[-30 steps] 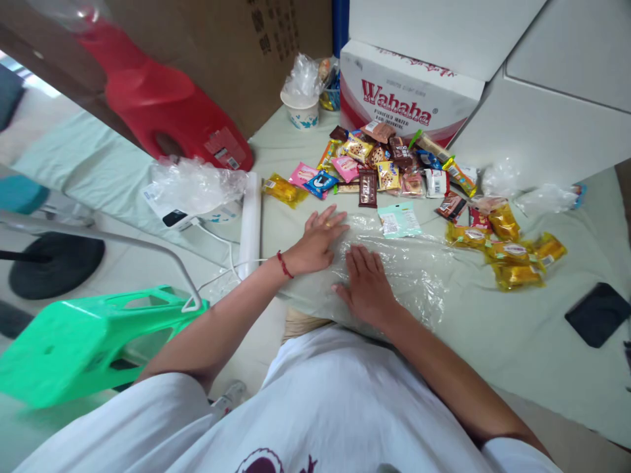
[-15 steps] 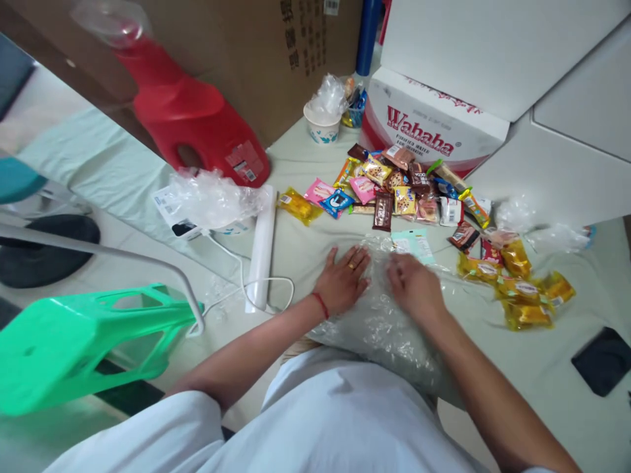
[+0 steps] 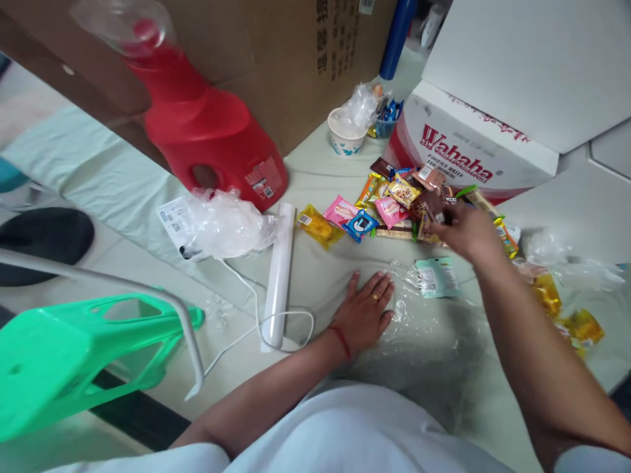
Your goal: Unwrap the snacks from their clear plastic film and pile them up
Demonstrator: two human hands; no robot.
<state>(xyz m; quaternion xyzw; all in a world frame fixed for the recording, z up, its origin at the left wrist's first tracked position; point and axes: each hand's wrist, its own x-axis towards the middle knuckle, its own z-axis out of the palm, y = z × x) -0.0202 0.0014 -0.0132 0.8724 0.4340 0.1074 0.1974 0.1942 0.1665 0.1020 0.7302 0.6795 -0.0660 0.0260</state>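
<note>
My left hand [image 3: 367, 309] lies flat, fingers stretched, on the left edge of a clear plastic bag [image 3: 419, 328] spread over the cloth. My right hand [image 3: 468, 230] is at the heap of wrapped snacks, its fingers pinched on a dark brown snack packet [image 3: 432, 205] that looks tilted up; the fingertips are partly blurred. Around it lie pink packets [image 3: 341, 211], a blue packet [image 3: 361, 225] and a yellow cookie packet [image 3: 404, 191]. A mint-green packet [image 3: 438, 277] rests at the top of the plastic bag. My right forearm hides part of the yellow packets [image 3: 584, 326].
Behind the heap stands a Wahaha carton [image 3: 458, 148]. A paper cup [image 3: 346, 135] is at the back. To the left are a red jug [image 3: 217, 131], crumpled plastic [image 3: 227, 223], a white roll [image 3: 279, 282], a white cable [image 3: 256, 309] and a green stool [image 3: 89, 355].
My right hand has moved from the plastic bag up to the snack heap and pinched a brown packet. My left hand stays flat on the bag. The camera view has shifted.
</note>
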